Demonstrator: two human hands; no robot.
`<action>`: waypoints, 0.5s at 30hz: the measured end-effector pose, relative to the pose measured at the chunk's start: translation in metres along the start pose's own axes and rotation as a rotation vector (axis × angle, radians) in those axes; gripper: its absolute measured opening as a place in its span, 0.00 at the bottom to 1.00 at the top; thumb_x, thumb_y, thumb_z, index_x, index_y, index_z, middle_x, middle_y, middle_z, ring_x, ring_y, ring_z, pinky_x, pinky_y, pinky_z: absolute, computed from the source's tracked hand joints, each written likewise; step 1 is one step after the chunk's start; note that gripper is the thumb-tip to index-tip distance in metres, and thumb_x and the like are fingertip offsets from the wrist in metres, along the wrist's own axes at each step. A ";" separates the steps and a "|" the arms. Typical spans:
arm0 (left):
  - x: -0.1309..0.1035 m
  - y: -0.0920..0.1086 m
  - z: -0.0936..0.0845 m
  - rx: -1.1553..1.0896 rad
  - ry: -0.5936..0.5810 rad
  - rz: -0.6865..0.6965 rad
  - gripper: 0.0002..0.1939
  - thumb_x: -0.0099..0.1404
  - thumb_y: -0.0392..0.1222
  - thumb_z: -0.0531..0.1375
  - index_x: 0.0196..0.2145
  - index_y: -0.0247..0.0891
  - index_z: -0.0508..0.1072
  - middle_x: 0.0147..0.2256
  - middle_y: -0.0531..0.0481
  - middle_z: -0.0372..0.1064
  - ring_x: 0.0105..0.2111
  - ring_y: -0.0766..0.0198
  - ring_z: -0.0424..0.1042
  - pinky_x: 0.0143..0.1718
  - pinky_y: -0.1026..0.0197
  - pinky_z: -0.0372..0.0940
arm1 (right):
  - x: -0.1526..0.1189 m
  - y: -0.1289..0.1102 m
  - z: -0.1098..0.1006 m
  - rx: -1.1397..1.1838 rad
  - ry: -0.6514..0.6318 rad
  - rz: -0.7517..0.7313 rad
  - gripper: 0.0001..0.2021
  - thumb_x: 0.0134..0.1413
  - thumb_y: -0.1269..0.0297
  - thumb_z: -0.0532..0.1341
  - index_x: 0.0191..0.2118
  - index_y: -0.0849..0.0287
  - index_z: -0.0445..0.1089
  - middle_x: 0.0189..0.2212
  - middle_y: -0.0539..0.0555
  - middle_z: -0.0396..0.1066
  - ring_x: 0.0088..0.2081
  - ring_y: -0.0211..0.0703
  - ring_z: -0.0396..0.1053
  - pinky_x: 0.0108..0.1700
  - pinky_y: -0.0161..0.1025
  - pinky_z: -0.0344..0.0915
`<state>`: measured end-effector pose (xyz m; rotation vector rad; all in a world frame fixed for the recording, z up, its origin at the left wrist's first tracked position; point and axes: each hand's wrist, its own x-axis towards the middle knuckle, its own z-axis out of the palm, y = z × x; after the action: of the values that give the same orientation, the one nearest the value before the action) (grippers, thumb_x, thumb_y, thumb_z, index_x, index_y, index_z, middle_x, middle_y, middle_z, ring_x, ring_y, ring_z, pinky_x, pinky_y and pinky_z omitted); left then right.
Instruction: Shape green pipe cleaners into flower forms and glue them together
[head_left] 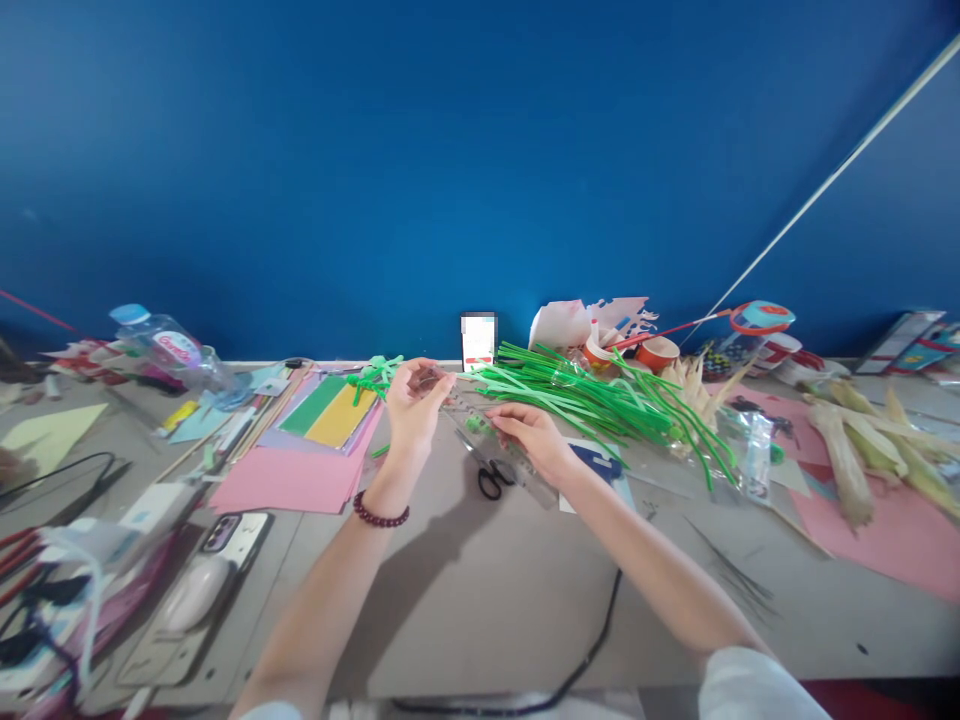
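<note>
Head view: clear ruler (538, 487) slanting between two hands

The ruler runs at a slant over the middle of the table (465, 620), its far end at the left hand (412, 402) and its near end reaching past the right hand (534, 438). The left hand is curled, thumb against fingers, pinching that far end. The right hand has its thumb and fingertips pressed together, apparently nipping the ruler's upper edge. A small green patch (477, 424) shows by those fingertips; blur makes it hard to say whether it is a separate piece or part of the ruler.

As judged by eye, the ruler should be light, thin plastic: fairly stiff, yet likely to flex or crack if bent hard, and slick along its faces. Best held by its long edges, near each end. Scissors (490, 484) lie just beside it, and green fuzzy stems (600, 400) are heaped beyond the right hand.
</note>
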<state>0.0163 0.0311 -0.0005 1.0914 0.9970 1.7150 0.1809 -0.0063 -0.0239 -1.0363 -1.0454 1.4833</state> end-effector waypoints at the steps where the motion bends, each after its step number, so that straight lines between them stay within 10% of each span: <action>1: 0.000 0.000 0.000 -0.003 0.000 -0.005 0.19 0.46 0.41 0.70 0.34 0.39 0.68 0.27 0.54 0.68 0.27 0.68 0.70 0.22 0.68 0.66 | 0.000 -0.001 -0.001 -0.005 0.001 0.005 0.12 0.37 0.59 0.69 0.30 0.59 0.76 0.25 0.49 0.70 0.25 0.34 0.60 0.29 0.35 0.58; 15: -0.008 0.008 0.006 0.040 -0.013 0.001 0.18 0.47 0.40 0.69 0.34 0.38 0.68 0.27 0.54 0.67 0.26 0.68 0.70 0.23 0.67 0.67 | 0.002 -0.003 -0.003 -0.083 0.005 0.005 0.10 0.37 0.60 0.68 0.26 0.60 0.74 0.22 0.47 0.67 0.23 0.32 0.58 0.28 0.34 0.56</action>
<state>0.0217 0.0225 0.0065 1.1271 1.0265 1.6940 0.1845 -0.0035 -0.0218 -1.1011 -1.1095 1.4505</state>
